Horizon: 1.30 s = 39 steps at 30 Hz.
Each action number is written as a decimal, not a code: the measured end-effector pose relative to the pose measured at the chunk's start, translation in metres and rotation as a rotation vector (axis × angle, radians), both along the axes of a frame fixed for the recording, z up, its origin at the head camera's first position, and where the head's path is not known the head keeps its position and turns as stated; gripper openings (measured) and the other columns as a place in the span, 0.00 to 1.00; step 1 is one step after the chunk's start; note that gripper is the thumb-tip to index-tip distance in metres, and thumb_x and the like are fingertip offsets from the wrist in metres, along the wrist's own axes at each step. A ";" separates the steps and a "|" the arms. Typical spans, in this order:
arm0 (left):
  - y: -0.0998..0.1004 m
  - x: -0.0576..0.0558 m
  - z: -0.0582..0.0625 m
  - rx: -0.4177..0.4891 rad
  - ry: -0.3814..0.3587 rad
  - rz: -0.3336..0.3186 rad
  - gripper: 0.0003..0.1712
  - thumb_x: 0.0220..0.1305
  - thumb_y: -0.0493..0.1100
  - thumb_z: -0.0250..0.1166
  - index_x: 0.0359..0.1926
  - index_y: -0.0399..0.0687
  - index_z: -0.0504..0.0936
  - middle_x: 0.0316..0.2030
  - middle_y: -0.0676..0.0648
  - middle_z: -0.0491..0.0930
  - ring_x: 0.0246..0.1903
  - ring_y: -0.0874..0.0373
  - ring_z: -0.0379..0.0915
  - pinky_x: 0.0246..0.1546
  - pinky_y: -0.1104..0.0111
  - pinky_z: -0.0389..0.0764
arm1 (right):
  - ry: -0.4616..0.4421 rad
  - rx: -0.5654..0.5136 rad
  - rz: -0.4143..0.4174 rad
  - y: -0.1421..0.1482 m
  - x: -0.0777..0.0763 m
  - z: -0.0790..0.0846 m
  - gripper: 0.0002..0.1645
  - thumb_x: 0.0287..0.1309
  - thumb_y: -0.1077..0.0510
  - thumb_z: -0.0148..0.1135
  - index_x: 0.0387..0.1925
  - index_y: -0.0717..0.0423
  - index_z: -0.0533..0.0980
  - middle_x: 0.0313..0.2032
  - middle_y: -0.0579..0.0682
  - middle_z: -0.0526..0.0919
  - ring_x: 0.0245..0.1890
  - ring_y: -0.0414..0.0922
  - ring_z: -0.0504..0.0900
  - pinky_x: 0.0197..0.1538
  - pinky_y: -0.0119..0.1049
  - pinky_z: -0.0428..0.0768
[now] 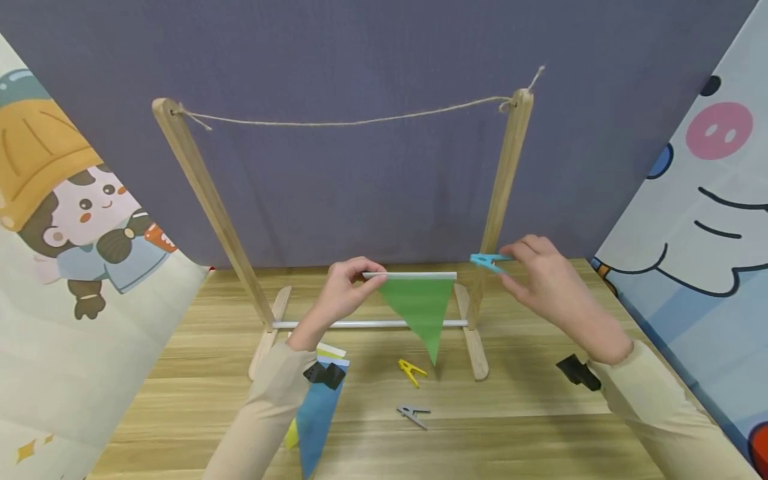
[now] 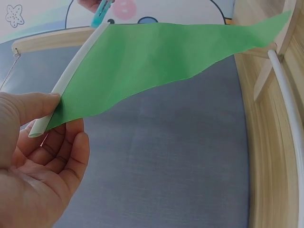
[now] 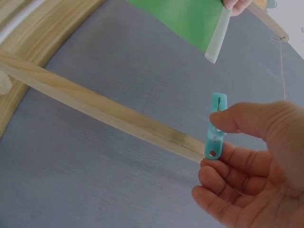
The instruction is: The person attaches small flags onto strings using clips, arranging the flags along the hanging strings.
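First, at left, stands the left post (image 1: 208,200) of a wooden frame, a sagging string (image 1: 336,124) tied across its top. On the table (image 1: 540,433), a blue pennant (image 1: 317,417) lies partly hidden by the left sleeve (image 1: 261,417). The left hand (image 1: 341,292) pinches the left end of the white hem (image 1: 420,275) of a green pennant (image 1: 423,300), which hangs in the air, point downward, below string level. Beneath it lie a yellow clip (image 1: 411,368) and, nearer the viewer, a grey clip (image 1: 410,412). Rightward, beside the right post (image 1: 507,173), the right hand (image 1: 546,277) pinches a light-blue clip (image 1: 482,260) between thumb and fingers, apart from the green pennant.
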<state>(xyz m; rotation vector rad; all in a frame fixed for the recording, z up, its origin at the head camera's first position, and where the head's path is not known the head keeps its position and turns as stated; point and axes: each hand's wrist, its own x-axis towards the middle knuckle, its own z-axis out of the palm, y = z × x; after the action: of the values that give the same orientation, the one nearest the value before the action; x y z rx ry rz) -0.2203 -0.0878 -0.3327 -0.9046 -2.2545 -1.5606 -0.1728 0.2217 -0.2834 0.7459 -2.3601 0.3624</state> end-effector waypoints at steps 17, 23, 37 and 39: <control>0.006 -0.003 0.010 0.009 0.033 0.011 0.03 0.55 0.30 0.66 0.32 0.32 0.83 0.30 0.40 0.82 0.28 0.58 0.74 0.31 0.72 0.77 | 0.042 -0.016 -0.013 -0.001 -0.003 0.011 0.17 0.38 0.70 0.71 0.35 0.69 0.76 0.30 0.60 0.76 0.33 0.56 0.74 0.31 0.48 0.76; 0.007 -0.005 0.014 0.009 0.042 0.014 0.03 0.56 0.31 0.66 0.31 0.32 0.83 0.29 0.40 0.82 0.23 0.63 0.71 0.25 0.74 0.73 | 0.032 -0.016 -0.030 0.000 -0.002 0.016 0.17 0.39 0.70 0.71 0.35 0.70 0.76 0.31 0.60 0.76 0.34 0.57 0.73 0.32 0.48 0.76; 0.014 -0.009 0.025 -0.002 0.025 0.004 0.04 0.57 0.32 0.65 0.33 0.32 0.83 0.30 0.40 0.82 0.24 0.63 0.73 0.25 0.74 0.75 | 0.055 -0.014 -0.025 0.003 -0.003 0.024 0.17 0.39 0.70 0.71 0.35 0.70 0.76 0.31 0.61 0.76 0.33 0.57 0.73 0.32 0.47 0.74; 0.015 -0.010 0.026 -0.004 0.026 0.000 0.04 0.57 0.31 0.65 0.33 0.32 0.83 0.30 0.40 0.82 0.24 0.61 0.74 0.25 0.73 0.76 | 0.066 -0.012 -0.021 0.004 -0.004 0.025 0.17 0.39 0.70 0.72 0.35 0.70 0.76 0.31 0.61 0.76 0.32 0.57 0.73 0.32 0.47 0.74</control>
<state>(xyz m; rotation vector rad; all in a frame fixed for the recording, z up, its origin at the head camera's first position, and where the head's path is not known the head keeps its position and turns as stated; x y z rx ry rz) -0.2303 -0.0726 -0.3065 -0.9211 -2.2403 -1.5361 -0.1765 0.2256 -0.2580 0.7165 -2.2999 0.3382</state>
